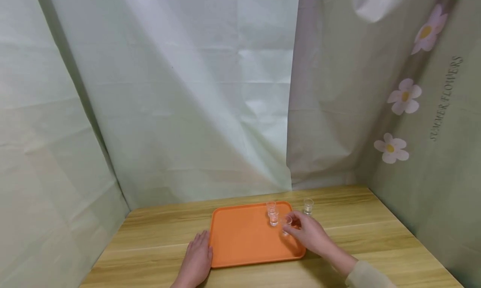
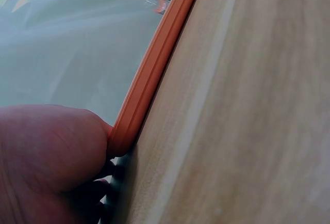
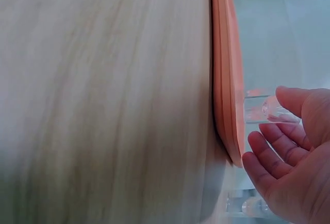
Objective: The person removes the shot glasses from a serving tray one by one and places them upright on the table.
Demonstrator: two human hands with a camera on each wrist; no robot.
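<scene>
An orange tray (image 1: 244,240) lies on the wooden table. My left hand (image 1: 196,256) rests on the table at its left edge, fingers extended; in the left wrist view the thumb side meets the tray's rim (image 2: 147,79). Over the tray's right part, my right hand (image 1: 311,234) holds a small clear shot glass (image 1: 286,220) between thumb and fingers. The right wrist view shows this glass (image 3: 260,111) upright beside the thumb, close to the tray surface. Two similar shot glasses, one farther back (image 1: 271,206) and one nearer (image 1: 274,219), stand on the tray just left of it.
Another clear shot glass (image 1: 308,206) stands on the table (image 1: 345,213), beyond the tray's right edge and behind my right hand. Pale green sheeting (image 1: 195,112) encloses the table at the back and both sides, with printed flowers (image 1: 405,97) on the right.
</scene>
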